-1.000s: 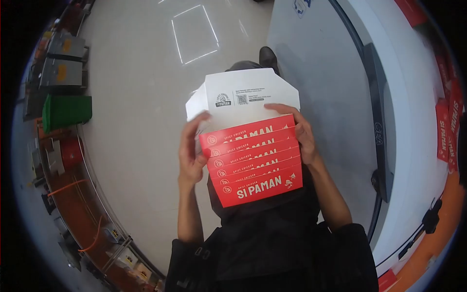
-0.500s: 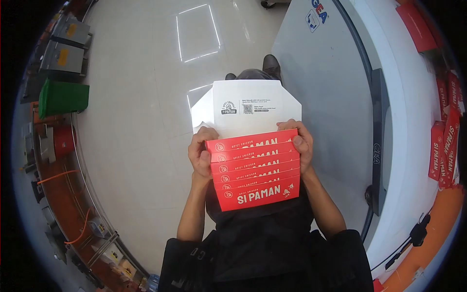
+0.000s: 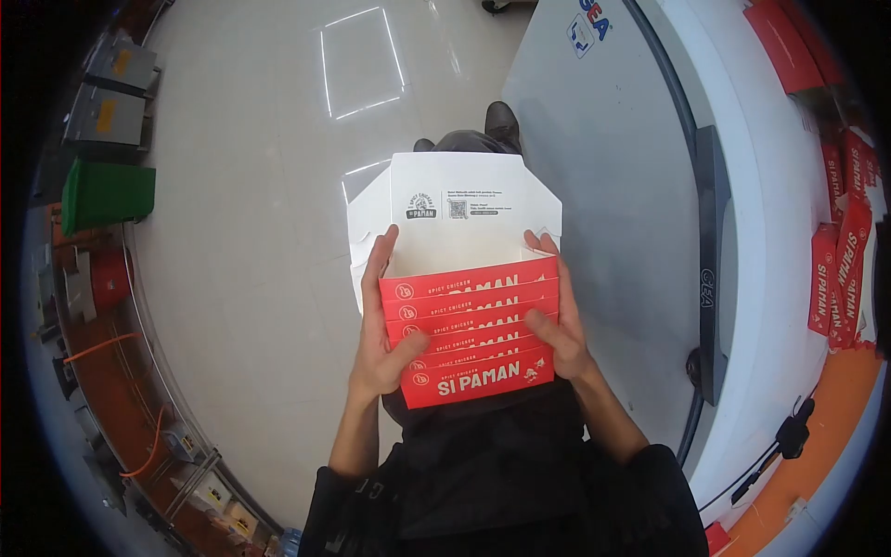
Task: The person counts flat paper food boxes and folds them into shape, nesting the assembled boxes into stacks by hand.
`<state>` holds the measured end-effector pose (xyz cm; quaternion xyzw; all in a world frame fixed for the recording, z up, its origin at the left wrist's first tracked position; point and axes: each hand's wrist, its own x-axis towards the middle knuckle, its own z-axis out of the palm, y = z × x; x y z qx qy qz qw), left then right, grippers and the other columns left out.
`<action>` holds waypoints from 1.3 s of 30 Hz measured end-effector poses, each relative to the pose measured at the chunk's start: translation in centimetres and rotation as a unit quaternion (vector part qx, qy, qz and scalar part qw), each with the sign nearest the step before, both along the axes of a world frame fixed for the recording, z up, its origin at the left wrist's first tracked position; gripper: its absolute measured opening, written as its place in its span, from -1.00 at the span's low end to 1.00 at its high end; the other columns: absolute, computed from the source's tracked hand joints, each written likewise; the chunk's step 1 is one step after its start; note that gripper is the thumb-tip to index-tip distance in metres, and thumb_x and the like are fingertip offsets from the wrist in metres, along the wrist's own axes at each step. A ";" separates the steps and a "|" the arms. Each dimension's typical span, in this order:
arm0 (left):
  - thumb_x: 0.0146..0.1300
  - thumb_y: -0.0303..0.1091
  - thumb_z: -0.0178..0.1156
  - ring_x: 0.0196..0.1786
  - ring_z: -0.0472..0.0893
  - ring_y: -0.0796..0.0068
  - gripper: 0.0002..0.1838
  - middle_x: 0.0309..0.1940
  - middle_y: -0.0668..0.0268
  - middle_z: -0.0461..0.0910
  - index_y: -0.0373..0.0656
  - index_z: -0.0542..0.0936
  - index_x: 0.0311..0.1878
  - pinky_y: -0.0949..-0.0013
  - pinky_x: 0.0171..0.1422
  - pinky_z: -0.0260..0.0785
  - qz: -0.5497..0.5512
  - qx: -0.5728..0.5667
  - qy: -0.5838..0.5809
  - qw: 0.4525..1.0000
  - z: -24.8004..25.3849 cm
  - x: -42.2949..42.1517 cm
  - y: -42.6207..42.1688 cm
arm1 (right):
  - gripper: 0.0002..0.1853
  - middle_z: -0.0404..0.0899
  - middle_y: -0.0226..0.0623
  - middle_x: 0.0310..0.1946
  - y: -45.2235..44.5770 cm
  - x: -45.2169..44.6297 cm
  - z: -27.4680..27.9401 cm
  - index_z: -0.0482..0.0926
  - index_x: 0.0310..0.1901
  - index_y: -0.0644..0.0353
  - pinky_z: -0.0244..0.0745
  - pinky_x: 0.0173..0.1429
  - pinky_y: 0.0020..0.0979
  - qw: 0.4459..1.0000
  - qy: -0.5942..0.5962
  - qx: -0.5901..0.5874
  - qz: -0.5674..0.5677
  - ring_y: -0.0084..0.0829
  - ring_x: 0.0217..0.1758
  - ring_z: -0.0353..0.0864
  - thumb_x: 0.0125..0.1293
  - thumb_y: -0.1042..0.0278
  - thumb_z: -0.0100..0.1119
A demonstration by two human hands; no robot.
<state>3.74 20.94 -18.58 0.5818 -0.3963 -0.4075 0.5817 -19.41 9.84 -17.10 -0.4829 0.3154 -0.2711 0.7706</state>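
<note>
Several red "SI PAMAN" cardboard food boxes (image 3: 481,376) are nested in a stack over my lap, their printed fronts stepped one above another. The innermost box stands open, with its white lid (image 3: 501,176) spread out away from me, showing a logo and a QR code. My left hand (image 3: 379,343) grips the left side of the stack, thumb on the front and fingers along the side. On the right side, my right hand (image 3: 562,339) holds the stack the same way. Parts of the fingers are hidden behind the boxes.
A grey freezer-like cabinet (image 3: 631,213) with a dark handle stands close on the right. More red boxes (image 3: 846,269) lie beyond it. Along the left runs a rack (image 3: 162,408) with a green bin (image 3: 109,197) and grey containers (image 3: 105,116). My shoe (image 3: 502,123) shows on the tiled floor.
Both hands have slid down the sides of the stack, and the thumbs now press lower on the fronts. The fingers have straightened along the sides. The view has shifted slightly.
</note>
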 end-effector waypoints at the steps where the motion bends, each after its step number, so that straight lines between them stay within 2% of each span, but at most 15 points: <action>1: 0.29 0.13 0.34 0.70 0.09 -0.04 0.16 0.72 -0.01 -0.17 -0.05 -0.17 0.72 -0.09 0.72 0.03 -0.011 0.015 0.022 1.000 0.0 -0.3 0.1 | -0.03 -0.25 -0.03 0.73 0.1 -0.4 -1.2 -0.29 0.69 0.21 -0.11 0.74 -0.14 0.999 0.015 -0.034 0.006 -0.23 0.77 -0.17 0.50 0.28 0.18; 4: 0.22 -0.07 0.44 0.71 0.08 -0.03 0.24 0.73 -0.02 -0.21 0.00 -0.25 0.74 -0.06 0.63 0.25 -0.025 0.045 0.097 0.994 1.1 -0.5 -0.5 | 0.02 -0.40 -0.07 0.75 -0.5 -0.5 -1.0 -0.41 0.69 0.19 -0.13 0.74 -0.15 0.998 0.012 -0.044 0.039 -0.22 0.78 -0.19 0.51 0.30 0.17; 10: 0.21 -0.24 0.46 0.67 0.18 -0.01 0.25 0.73 -0.02 -0.21 -0.01 -0.27 0.73 -0.05 0.54 0.40 -0.094 0.050 -0.026 0.994 1.6 0.8 -0.8 | 0.18 -0.63 -0.08 0.74 -1.5 -1.0 -0.7 -0.65 0.64 0.15 -0.29 0.76 -0.15 0.995 -0.004 -0.031 0.097 -0.23 0.80 -0.43 0.48 0.30 0.25; 13: 0.21 -0.25 0.48 0.66 0.19 0.00 0.24 0.73 -0.01 -0.17 -0.04 -0.25 0.72 -0.02 0.50 0.43 -0.113 0.127 0.063 0.983 2.5 0.9 -1.1 | 0.25 -0.68 -0.02 0.72 -1.5 -1.9 -1.4 -0.69 0.62 0.14 -0.40 0.76 -0.15 0.990 0.016 -0.070 0.125 -0.21 0.79 -0.56 0.45 0.29 0.31; 16: 0.37 0.06 0.26 0.64 0.23 -0.02 0.00 0.68 -0.01 0.01 -0.13 -0.03 0.68 -0.03 0.59 0.28 -0.139 0.139 -0.040 0.980 4.0 1.7 -1.3 | 0.26 -0.69 0.03 0.71 -1.3 -2.2 -1.9 -0.70 0.61 0.18 -0.49 0.75 -0.16 0.991 0.011 -0.076 0.112 -0.20 0.78 -0.61 0.44 0.27 0.32; 19: 0.49 0.41 -0.14 0.66 0.19 -0.04 -0.09 0.59 -0.01 0.26 -0.20 0.27 0.59 -0.10 0.67 0.06 -0.128 0.108 -0.163 0.972 4.1 3.6 -2.5 | 0.22 -0.58 0.06 0.72 -1.1 -2.0 -1.6 -0.51 0.66 0.26 -0.42 0.76 -0.16 0.977 0.081 -0.177 0.089 -0.16 0.79 -0.52 0.43 0.16 0.37; 21: 0.38 0.66 -0.41 0.58 0.34 -0.05 0.12 0.46 -0.09 0.43 -0.30 0.53 0.35 -0.10 0.70 -0.05 -0.125 0.034 -0.256 0.958 5.0 4.8 -5.1 | 0.18 -0.50 0.11 0.72 -0.8 -2.2 -0.1 -0.40 0.67 0.29 -0.35 0.77 -0.16 0.955 0.164 -0.236 0.068 -0.11 0.79 -0.44 0.43 0.10 0.37; 23: 0.38 0.63 -0.22 0.49 0.45 -0.01 0.03 0.23 -0.06 0.62 -0.32 0.65 0.10 -0.11 0.60 0.13 -0.148 -0.085 -0.064 0.983 2.1 5.8 -6.4 | 0.11 -0.40 0.14 0.72 -0.5 -2.1 2.5 -0.33 0.68 0.29 -0.22 0.77 -0.15 0.931 0.224 -0.280 0.072 -0.05 0.78 -0.28 0.47 0.06 0.32; 25: 0.42 0.49 0.00 0.16 0.65 0.15 -0.15 -0.11 0.08 0.71 -0.32 0.67 -0.13 0.03 0.32 0.40 -0.203 -0.021 -0.112 0.973 1.5 6.6 -6.7 | 0.04 -0.26 0.13 0.71 -1.3 -3.2 5.3 -0.30 0.68 0.27 -0.09 0.75 -0.13 0.915 0.259 -0.289 0.108 -0.01 0.76 -0.11 0.52 0.07 0.24; 27: 0.52 0.18 0.13 -0.22 0.61 0.42 -0.38 -0.40 0.28 0.62 -0.32 0.65 -0.28 0.28 -0.05 0.45 -0.159 -0.041 -0.133 0.977 -0.3 7.3 -6.5 | -0.03 -0.11 0.14 0.69 -1.4 -3.8 7.3 -0.26 0.68 0.25 0.00 0.73 -0.13 0.918 0.280 -0.238 0.146 0.00 0.73 0.01 0.55 0.09 0.19; 29: 0.61 -0.06 0.07 -0.42 0.43 0.60 -0.48 -0.53 0.35 0.51 -0.30 0.52 -0.43 0.40 -0.27 0.28 -0.063 -0.048 -0.133 0.988 -1.0 6.1 -6.3 | -0.05 0.08 0.14 0.63 -0.2 -4.2 5.6 -0.24 0.69 0.20 0.16 0.67 -0.14 0.916 0.273 -0.268 0.119 0.00 0.65 0.20 0.55 0.13 0.19; 30: 0.62 -0.13 0.05 -0.44 0.39 0.62 -0.50 -0.56 0.38 0.47 -0.26 0.45 -0.47 0.40 -0.29 0.24 -0.045 -0.060 -0.068 0.995 -1.6 6.1 -5.9 | -0.06 0.18 0.14 0.60 0.4 -4.0 4.8 -0.23 0.69 0.17 0.24 0.64 -0.14 0.916 0.267 -0.280 0.110 0.00 0.61 0.29 0.55 0.16 0.19; 32: 0.64 -0.25 0.01 -0.49 0.31 0.66 -0.51 -0.63 0.42 0.39 -0.20 0.33 -0.54 0.39 -0.34 0.16 -0.001 -0.072 0.063 0.995 -2.1 5.4 -5.4 | -0.04 0.00 0.08 0.67 1.6 -3.0 5.7 -0.20 0.69 0.16 0.28 0.63 -0.17 0.934 0.263 -0.224 0.089 0.02 0.57 0.35 0.51 0.21 0.24; 33: 0.63 -0.25 0.00 -0.54 0.23 0.68 -0.49 -0.67 0.45 0.30 -0.10 0.21 -0.56 0.35 -0.40 0.07 0.059 -0.092 0.039 0.993 -2.6 4.7 -5.6 | -0.04 -0.09 0.05 0.70 1.7 -2.6 6.1 -0.19 0.69 0.15 0.30 0.62 -0.18 0.943 0.259 -0.193 0.082 0.03 0.55 0.38 0.48 0.24 0.26; 39: 0.66 -0.12 -0.13 -0.57 0.24 0.65 -0.42 -0.71 0.44 0.30 -0.12 0.27 -0.60 0.38 -0.45 0.05 0.115 -0.102 0.048 0.987 -3.8 4.4 -5.6 | 0.02 -0.02 0.06 0.68 1.1 -3.0 5.3 -0.22 0.70 0.07 0.37 0.58 -0.15 0.968 0.189 -0.125 0.107 -0.01 0.52 0.43 0.42 0.36 0.29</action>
